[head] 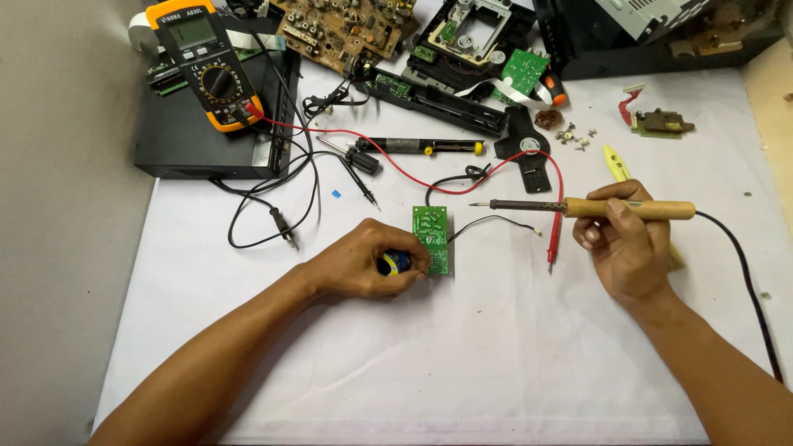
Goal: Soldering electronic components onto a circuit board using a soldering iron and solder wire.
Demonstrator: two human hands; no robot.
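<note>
On white cloth (462,347), one soldering iron (595,207), one green board (433,239), two hands.

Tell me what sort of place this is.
Most likely an electronics repair bench. The right hand holds a soldering iron, the left hand steadies a small green circuit board, and a yellow multimeter sits among bare boards and opened casings.

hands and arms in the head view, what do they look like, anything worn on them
Both arms are bare from the picture's lower edge to the fingers: no sleeves show, no gloves, no watch, no bracelet. No ring can be seen on the left hand or the right hand. The nails look short and plain.
</note>
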